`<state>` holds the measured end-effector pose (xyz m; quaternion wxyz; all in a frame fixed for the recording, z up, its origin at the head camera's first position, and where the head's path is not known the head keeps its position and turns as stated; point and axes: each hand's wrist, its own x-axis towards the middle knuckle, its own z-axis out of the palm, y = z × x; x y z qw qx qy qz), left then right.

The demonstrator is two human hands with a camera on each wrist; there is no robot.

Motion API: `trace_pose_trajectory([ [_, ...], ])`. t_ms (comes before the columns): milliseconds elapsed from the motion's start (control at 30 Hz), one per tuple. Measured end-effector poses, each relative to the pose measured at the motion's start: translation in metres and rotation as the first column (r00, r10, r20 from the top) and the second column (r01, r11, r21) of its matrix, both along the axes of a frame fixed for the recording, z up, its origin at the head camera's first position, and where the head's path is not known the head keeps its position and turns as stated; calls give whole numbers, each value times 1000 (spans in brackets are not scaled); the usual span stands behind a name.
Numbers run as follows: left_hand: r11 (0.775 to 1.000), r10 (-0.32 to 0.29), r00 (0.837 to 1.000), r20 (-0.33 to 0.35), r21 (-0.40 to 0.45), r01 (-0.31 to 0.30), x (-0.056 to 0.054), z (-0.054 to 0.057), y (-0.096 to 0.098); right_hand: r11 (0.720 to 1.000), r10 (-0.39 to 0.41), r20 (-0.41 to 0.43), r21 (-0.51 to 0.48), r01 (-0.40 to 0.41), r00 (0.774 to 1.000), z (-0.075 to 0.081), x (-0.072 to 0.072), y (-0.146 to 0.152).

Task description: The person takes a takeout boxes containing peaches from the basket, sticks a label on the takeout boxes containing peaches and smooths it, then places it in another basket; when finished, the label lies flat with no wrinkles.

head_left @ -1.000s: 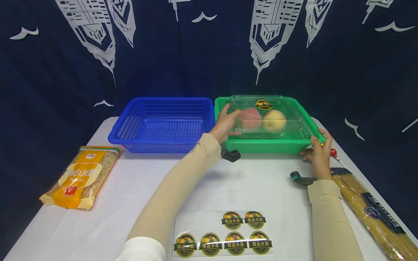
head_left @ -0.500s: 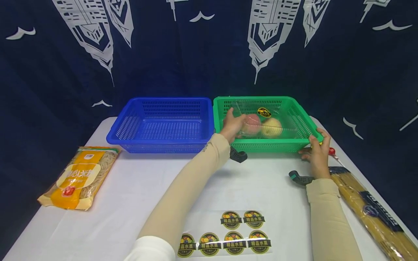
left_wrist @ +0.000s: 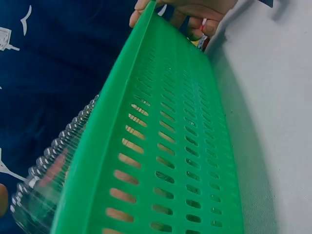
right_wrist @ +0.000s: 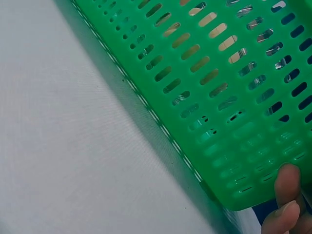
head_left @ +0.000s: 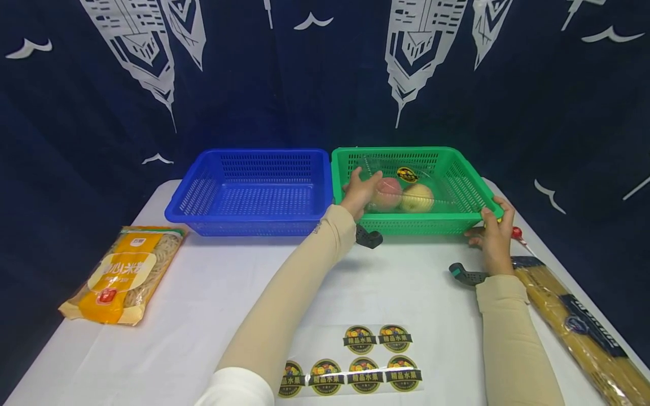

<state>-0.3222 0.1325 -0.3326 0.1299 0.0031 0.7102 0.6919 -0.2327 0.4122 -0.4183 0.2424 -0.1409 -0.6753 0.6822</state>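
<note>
My left hand (head_left: 359, 192) holds the left end of a clear plastic fruit box (head_left: 440, 189), thumb and fingers spread around it. Inside the box lie a pinkish-red fruit (head_left: 388, 193) and a pale yellow one (head_left: 417, 198); a black-and-gold round sticker (head_left: 407, 175) is on its lid. The box sits tilted within the green basket (head_left: 406, 225), and in the left wrist view its ridged edge rises past the basket's rim. At the basket's right front corner, my right hand (head_left: 497, 234) grips the rim, thumb on top and fingers below.
A blue basket (head_left: 264, 228) stands left of the green one. Noodles in a yellow bag (head_left: 124, 276) lie at the left; a long spaghetti pack (head_left: 574, 327) and a red lollipop (head_left: 516, 233) lie right. In front is a sticker sheet (head_left: 350, 361).
The fruit box has gone down into the green basket, my left hand moving slightly right and down with it. My right hand has stayed on the basket's corner.
</note>
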Motion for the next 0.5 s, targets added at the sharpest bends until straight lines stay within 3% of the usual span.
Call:
trace_pose_trajectory([
  [300, 993, -115, 993, 22, 25, 115, -1, 2, -3, 1000, -6, 13, -3, 6, 1000, 1, -1, 2],
  [500, 993, -102, 995, 18, 55, 101, -4, 3, -3, 1000, -17, 24, -9, 17, 1000, 0, -1, 2],
])
